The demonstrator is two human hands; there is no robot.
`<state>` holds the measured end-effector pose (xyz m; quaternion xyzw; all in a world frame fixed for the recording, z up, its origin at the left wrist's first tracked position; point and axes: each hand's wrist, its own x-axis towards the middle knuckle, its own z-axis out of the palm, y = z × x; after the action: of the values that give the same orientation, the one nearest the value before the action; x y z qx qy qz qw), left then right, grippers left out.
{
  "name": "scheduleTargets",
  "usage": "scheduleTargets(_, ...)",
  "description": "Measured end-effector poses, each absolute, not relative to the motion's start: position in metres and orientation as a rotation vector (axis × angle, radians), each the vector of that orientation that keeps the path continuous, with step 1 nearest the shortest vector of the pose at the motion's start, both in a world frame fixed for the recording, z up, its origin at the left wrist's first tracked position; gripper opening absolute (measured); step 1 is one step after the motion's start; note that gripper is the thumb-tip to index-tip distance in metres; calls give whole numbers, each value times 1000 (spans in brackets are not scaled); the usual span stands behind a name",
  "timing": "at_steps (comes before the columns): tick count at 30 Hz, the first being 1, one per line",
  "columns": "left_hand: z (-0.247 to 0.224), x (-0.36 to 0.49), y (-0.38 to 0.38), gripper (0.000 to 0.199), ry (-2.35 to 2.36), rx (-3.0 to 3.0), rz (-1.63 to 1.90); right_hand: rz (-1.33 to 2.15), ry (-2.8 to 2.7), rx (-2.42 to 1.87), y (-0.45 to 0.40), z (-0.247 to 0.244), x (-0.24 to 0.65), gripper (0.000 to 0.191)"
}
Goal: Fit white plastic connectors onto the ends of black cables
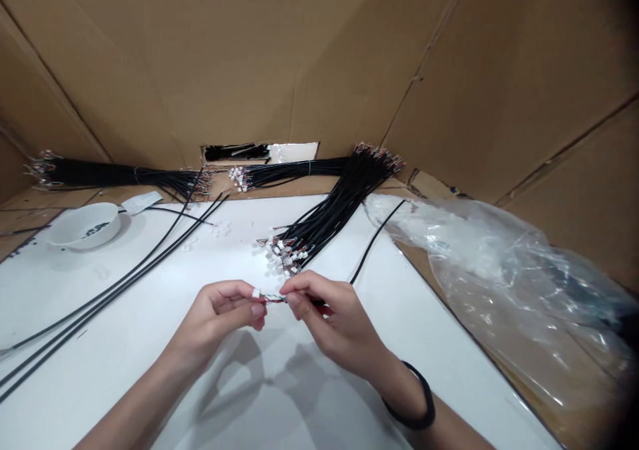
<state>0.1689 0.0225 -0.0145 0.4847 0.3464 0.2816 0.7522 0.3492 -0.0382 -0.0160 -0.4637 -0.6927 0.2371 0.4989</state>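
Thin coloured wires [273, 298] stretch between my two hands, with a small white connector [256, 293] at their left end. My left hand [222, 317] pinches the wires just by the connector. The fingers of my right hand [327, 310] are closed on the other end, where the wires come out of a black cable [367, 253] that runs up and to the right behind the hand. Beyond my hands lies a thick bundle of black cables [332, 214], with many white connectors [288, 255] at its near end.
A white bowl [84, 227] with small dark pieces stands at the left, beside a paper label [142, 202]. Loose black cables [124, 283] cross the left side. More cable bundles [110, 172] lie along the cardboard wall [224, 57]. Clear plastic bags [489, 270] cover the right edge.
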Motion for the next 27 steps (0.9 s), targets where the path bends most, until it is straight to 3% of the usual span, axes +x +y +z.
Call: scheduleTargets(27, -24, 174, 18, 17, 763, 1212, 640, 448, -1703, -1152, -39, -16, 344, 11)
